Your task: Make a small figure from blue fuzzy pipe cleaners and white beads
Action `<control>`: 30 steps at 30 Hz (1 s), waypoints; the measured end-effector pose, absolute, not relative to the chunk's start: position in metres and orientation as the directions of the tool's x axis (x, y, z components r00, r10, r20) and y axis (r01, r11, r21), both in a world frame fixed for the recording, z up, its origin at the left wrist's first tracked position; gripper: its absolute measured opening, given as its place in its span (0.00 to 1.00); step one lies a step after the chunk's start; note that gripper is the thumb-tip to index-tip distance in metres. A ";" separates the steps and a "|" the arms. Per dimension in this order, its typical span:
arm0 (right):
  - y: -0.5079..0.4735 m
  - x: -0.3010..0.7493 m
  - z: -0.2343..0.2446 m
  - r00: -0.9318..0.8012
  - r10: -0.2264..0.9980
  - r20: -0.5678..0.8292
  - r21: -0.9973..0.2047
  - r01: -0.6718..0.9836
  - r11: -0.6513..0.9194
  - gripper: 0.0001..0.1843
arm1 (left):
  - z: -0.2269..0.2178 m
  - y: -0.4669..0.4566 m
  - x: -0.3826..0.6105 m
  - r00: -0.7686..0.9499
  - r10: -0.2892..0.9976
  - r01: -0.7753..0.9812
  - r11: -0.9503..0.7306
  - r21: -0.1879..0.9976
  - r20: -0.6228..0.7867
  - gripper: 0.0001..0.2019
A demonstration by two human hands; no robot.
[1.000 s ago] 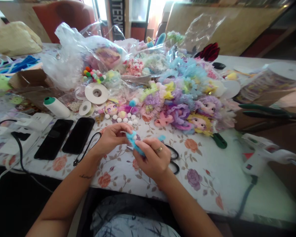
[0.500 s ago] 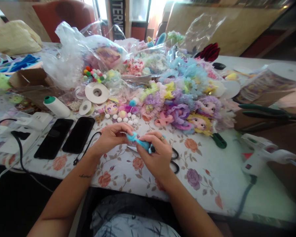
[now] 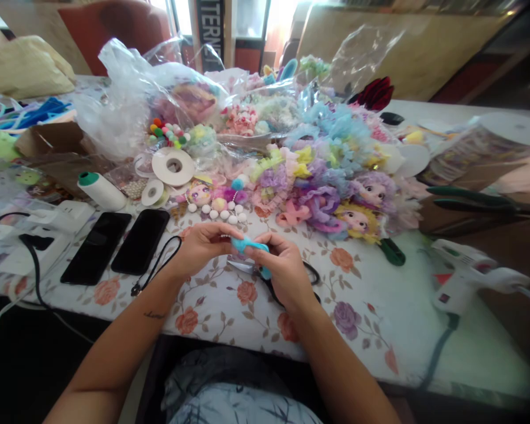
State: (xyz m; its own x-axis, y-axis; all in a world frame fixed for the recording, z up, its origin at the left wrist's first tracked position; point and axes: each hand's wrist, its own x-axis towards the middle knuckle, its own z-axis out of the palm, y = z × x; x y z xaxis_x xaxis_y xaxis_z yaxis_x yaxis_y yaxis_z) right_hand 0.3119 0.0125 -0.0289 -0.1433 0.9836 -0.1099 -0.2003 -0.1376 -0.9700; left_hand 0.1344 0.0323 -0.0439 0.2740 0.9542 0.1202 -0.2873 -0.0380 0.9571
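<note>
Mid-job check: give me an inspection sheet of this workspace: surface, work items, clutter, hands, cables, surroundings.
Surface: floral tablecloth, seen bare around the forearms.
Work items: blue fuzzy piece between both hands; scissors on the cloth, partly hidden by the right hand.
Clutter: colourful decorations and clear plastic bags piled behind; two black phones left; glue gun right.
Hands: left hand and right hand both pinch the blue piece.
Cables: black cable by the white adapters.
Surroundings: red chair beyond; other people: nothing seen.

Left grip [image 3: 203,246], right grip [image 3: 288,268] pinch blue piece [image 3: 242,243]; scissors [image 3: 242,267] below, on floral tablecloth [image 3: 227,315].
</note>
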 end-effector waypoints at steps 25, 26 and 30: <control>-0.002 0.304 -0.042 -0.045 0.562 0.826 -0.456 0.532 0.713 0.10 | -0.041 0.032 0.141 0.276 0.956 -0.442 0.033 0.897 0.101 0.12; -0.002 0.305 -0.042 -0.040 0.564 0.825 -0.462 0.528 0.712 0.10 | -0.041 0.032 0.141 0.270 0.957 -0.434 0.019 0.901 0.110 0.12; -0.003 0.305 -0.039 -0.015 0.610 0.792 -0.522 0.502 0.690 0.08 | -0.042 0.032 0.138 0.263 0.956 -0.399 -0.018 0.917 0.133 0.12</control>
